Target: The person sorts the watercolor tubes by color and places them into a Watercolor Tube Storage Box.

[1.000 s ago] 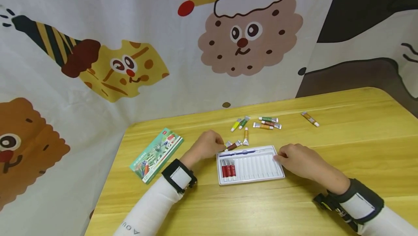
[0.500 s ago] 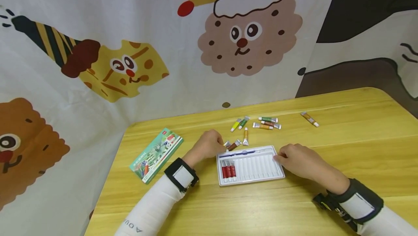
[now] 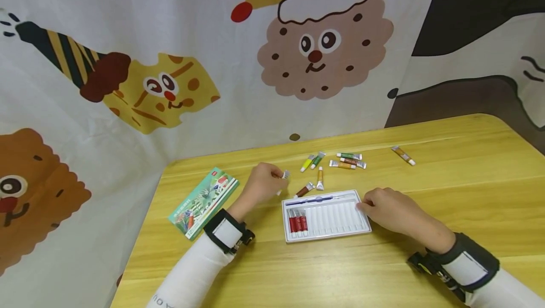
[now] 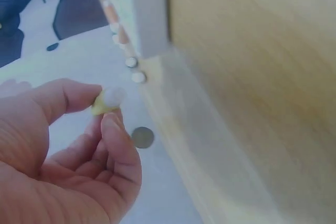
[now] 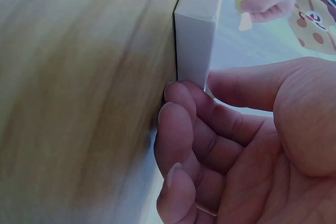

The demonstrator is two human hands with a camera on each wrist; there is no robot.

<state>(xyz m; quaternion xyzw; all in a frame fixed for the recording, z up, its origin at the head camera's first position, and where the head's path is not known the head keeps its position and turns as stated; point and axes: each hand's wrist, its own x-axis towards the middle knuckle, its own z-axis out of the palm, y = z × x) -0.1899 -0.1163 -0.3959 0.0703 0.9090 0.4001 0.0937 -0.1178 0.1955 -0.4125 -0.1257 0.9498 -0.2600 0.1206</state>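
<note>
My left hand pinches a small paint tube between thumb and fingers, just left of the tray's top corner. In the left wrist view that tube shows yellow with a whitish cap. My right hand holds the right edge of the white plastic paint tray, thumb on its rim and fingertips against its side. Several red tubes lie side by side in the tray's left slots, and a blue paintbrush rests in its top groove. A dark brown tube lies by the tray's far edge.
Behind the tray lie an orange-yellow tube, a bright yellow tube and several others. One ochre tube is set apart at the right. A green paint box lies left on the wooden table; a printed curtain hangs behind.
My left hand has lifted the tube from beside the dark brown one and moved it up and left, away from the tray. The right hand stays at the tray's edge.
</note>
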